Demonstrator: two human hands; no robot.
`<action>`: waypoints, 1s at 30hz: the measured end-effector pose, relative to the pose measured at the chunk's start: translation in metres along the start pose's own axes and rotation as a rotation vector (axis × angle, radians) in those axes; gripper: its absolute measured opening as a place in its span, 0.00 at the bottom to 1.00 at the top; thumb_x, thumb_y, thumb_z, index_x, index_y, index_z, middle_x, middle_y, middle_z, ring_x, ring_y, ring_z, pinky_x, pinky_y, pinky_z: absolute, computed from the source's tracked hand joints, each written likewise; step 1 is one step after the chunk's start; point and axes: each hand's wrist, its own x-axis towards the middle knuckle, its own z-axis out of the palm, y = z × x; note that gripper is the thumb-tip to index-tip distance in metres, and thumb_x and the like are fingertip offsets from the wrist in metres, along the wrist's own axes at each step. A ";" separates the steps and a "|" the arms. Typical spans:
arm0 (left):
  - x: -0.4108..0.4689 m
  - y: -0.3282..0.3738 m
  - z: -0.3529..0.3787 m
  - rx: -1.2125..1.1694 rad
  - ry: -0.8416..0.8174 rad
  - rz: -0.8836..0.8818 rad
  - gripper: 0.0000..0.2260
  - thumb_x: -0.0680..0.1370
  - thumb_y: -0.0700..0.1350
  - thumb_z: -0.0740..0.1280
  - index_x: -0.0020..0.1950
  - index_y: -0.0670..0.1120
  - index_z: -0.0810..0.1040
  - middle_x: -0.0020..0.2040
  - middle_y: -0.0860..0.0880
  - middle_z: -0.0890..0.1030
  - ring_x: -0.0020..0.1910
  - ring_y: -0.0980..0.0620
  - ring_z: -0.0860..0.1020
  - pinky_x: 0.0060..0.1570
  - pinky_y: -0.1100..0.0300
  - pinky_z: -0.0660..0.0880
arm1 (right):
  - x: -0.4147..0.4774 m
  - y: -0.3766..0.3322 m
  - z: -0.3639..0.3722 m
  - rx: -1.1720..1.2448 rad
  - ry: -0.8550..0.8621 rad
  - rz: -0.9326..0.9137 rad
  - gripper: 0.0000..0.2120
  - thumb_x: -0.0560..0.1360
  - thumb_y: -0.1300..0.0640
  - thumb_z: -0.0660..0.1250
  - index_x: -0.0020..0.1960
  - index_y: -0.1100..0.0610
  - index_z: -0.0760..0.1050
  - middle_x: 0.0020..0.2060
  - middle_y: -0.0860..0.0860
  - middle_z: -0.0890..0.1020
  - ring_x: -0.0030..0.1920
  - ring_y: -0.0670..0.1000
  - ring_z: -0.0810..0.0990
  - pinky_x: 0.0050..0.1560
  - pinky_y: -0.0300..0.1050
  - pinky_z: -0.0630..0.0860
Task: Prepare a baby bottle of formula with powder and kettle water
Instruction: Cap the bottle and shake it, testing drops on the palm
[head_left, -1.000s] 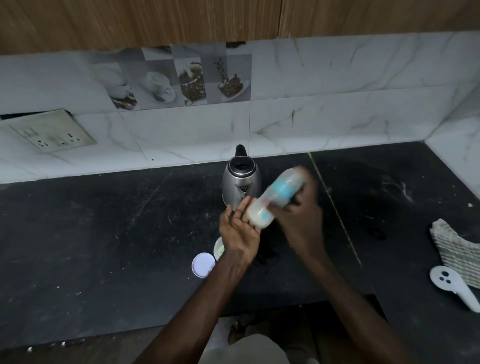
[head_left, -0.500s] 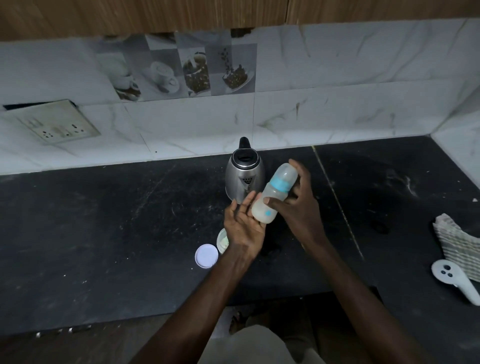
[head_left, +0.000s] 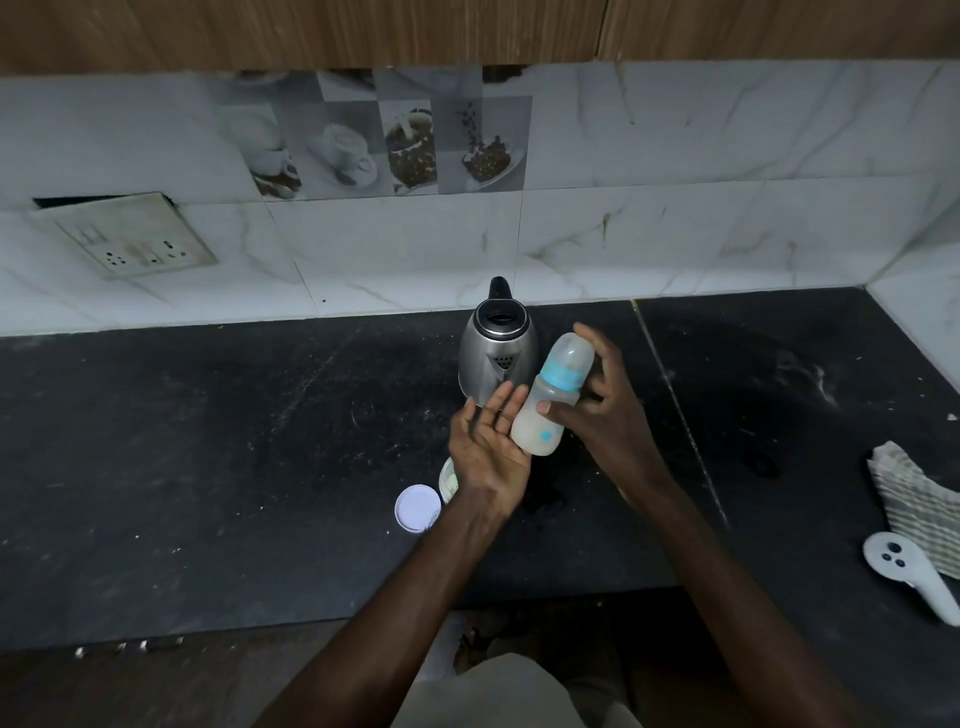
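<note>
Brushed-metal kettle (head_left: 497, 364) on matt, scuffed stone counter (head_left: 208, 467).

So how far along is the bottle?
Done, it seems: the bottle holds milky liquid and is capped. In hand: the right hand grips it tilted, its base against the open left hand. To do, probably: the white lid lies off the tin beside it.

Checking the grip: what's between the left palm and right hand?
The baby bottle, gripped by the right hand, base against the left hand; seen in the head view.
</note>
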 end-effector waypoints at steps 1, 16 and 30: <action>0.000 0.000 -0.001 -0.002 -0.002 0.001 0.25 0.82 0.54 0.60 0.70 0.38 0.76 0.66 0.38 0.82 0.68 0.41 0.79 0.68 0.44 0.74 | 0.000 0.001 -0.001 0.002 -0.011 -0.007 0.43 0.73 0.69 0.77 0.78 0.42 0.65 0.65 0.35 0.80 0.64 0.44 0.82 0.61 0.43 0.82; -0.001 -0.011 0.006 0.006 0.010 0.010 0.25 0.81 0.55 0.61 0.71 0.38 0.77 0.65 0.38 0.83 0.68 0.40 0.78 0.76 0.41 0.67 | -0.003 -0.018 -0.020 -0.029 -0.192 -0.085 0.44 0.71 0.73 0.77 0.78 0.46 0.65 0.66 0.35 0.79 0.66 0.47 0.82 0.64 0.49 0.81; 0.002 -0.026 0.015 0.059 0.024 -0.015 0.23 0.81 0.56 0.59 0.63 0.41 0.81 0.61 0.40 0.85 0.63 0.44 0.81 0.71 0.48 0.73 | -0.013 -0.062 -0.049 0.098 -0.004 -0.293 0.46 0.71 0.73 0.78 0.77 0.40 0.65 0.71 0.49 0.76 0.69 0.54 0.80 0.66 0.57 0.80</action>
